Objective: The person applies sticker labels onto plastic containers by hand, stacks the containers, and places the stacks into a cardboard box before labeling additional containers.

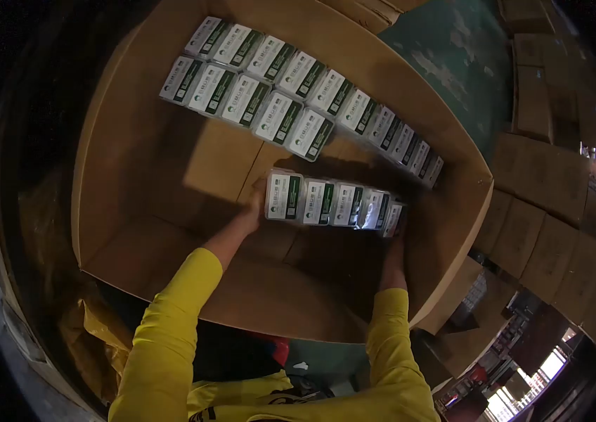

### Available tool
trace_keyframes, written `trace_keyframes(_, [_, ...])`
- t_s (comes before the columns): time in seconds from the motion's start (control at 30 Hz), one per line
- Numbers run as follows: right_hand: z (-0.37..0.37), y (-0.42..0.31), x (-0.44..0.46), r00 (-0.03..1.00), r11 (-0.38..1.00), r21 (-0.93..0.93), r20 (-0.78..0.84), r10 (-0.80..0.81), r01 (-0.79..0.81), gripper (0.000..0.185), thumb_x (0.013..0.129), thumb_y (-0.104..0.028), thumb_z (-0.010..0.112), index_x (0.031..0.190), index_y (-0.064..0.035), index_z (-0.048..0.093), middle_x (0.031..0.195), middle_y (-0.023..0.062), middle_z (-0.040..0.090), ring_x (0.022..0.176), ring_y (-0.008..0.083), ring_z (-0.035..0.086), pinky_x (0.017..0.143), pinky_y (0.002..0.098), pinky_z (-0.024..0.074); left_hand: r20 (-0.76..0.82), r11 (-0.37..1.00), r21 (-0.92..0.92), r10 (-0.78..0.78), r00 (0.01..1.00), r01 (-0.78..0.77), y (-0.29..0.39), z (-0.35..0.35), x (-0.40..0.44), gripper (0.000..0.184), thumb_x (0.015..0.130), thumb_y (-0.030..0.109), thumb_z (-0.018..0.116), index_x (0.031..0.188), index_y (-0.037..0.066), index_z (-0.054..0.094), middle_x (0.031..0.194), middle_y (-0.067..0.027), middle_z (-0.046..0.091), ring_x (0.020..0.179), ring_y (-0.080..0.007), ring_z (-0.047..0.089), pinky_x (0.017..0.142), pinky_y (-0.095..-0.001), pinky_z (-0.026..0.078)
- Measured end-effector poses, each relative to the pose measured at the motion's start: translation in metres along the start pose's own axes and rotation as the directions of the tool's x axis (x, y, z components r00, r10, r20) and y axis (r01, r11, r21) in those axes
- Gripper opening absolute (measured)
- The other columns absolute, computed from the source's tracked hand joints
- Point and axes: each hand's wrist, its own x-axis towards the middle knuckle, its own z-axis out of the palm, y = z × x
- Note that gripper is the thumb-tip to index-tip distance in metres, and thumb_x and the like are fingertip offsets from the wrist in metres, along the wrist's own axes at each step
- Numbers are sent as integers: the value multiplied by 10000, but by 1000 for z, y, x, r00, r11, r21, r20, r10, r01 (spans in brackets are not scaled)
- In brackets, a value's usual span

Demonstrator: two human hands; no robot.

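Both my arms reach into a large open cardboard box [192,271]. A row of several clear packs with white and green labels [318,202] is held between my hands, above the box's floor. My left hand [257,204] presses on the row's left end, its fingers mostly hidden behind the packs. At the right end is my right hand [399,228], dark and partly hidden by the last pack. Beyond them, two rows of similar packs [245,100] stand along the box's far wall, the front row shorter than the back one.
Stacked cardboard cartons [544,169] stand on the right, beyond the box's edge. Green floor [445,63] shows behind the box. Yellowish plastic sheeting [101,327] lies at the lower left. Another opened carton [463,302] is at the lower right.
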Motion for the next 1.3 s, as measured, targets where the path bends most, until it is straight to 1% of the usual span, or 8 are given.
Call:
trace_keyframes(0.47, [-95, 105, -10, 999, 935, -355, -38, -15, 1, 349, 875, -265, 360, 1149, -83, 475, 1129, 72, 503, 1007, 219, 477, 883, 354, 378, -275, 973, 184, -83, 958, 138, -27, 36, 64, 493, 880, 434, 307, 1102, 29, 479, 1049, -110, 508, 964, -194, 464, 833, -330, 374])
trace_keyframes(0.57, [-118, 103, 6, 936, 205, -924, 280, -213, 323, 346, 874, -244, 356, 1157, -80, 471, 1147, 73, 496, 1027, 217, 468, 903, 351, 366, -300, 968, 226, -39, 953, 111, -41, 22, 80, 508, 881, 444, 290, 1149, 40, 442, 1107, -146, 486, 1015, -262, 454, 883, -349, 350])
trace_keyframes(0.67, [-104, 116, -3, 999, 988, -149, -8, 40, -41, 360, 862, -309, 394, 1142, -104, 491, 1110, 52, 501, 979, 224, 467, 879, 357, 373, -345, 926, 348, -16, 939, 144, -48, 20, 84, 497, 877, 442, 291, 1168, 64, 429, 1151, -184, 459, 1072, -321, 428, 912, -368, 333])
trace_keyframes(0.8, [-55, 108, -27, 952, 985, 125, -266, 152, -123, 356, 856, -340, 409, 1103, -110, 520, 1078, 61, 518, 944, 231, 480, 851, 352, 394, -346, 879, 457, 34, 938, 136, -32, 33, 79, 498, 858, 424, 307, 1210, 84, 399, 1173, -231, 438, 1102, -375, 407, 918, -401, 332])
trace_keyframes(0.9, [-136, 102, 27, 886, 837, 442, 452, 103, -323, 396, 890, -192, 305, 1258, -60, 371, 1285, 90, 400, 1116, 204, 438, 910, 300, 389, -530, 868, 423, 5, 848, 260, 6, 80, 62, 480, 839, 385, 326, 1165, 54, 445, 1123, -247, 475, 1070, -388, 434, 894, -413, 355])
trace_keyframes(1.03, [-53, 93, -26, 983, 939, 320, -80, 163, -130, 417, 883, -234, 331, 1260, -60, 371, 1300, 103, 374, 1145, 234, 391, 920, 362, 351, -639, 996, -47, -90, 764, 78, -14, 65, 85, 416, 827, 338, 346, 1006, 23, 550, 1000, -204, 552, 989, -316, 500, 827, -380, 401])
trace_keyframes(1.13, [15, 69, -48, 967, 923, 368, -170, 190, -117, 439, 879, -270, 344, 1265, -62, 366, 1316, 114, 348, 1180, 268, 339, 942, 430, 305, -633, 872, -402, -45, 773, -278, -36, 59, 93, 474, 859, 421, 288, 1097, 60, 484, 1066, -136, 534, 985, -260, 517, 828, -364, 411])
trace_keyframes(1.3, [129, -3, -48, 956, 907, 388, -168, 242, -162, 482, 872, -329, 366, 1274, -64, 358, 1344, 131, 303, 1237, 326, 252, 978, 544, 227, -384, 664, -720, -136, 913, -203, 4, 106, 49, 589, 864, 526, 238, 1217, 74, 372, 1205, -120, 441, 1108, -298, 437, 919, -430, 363])
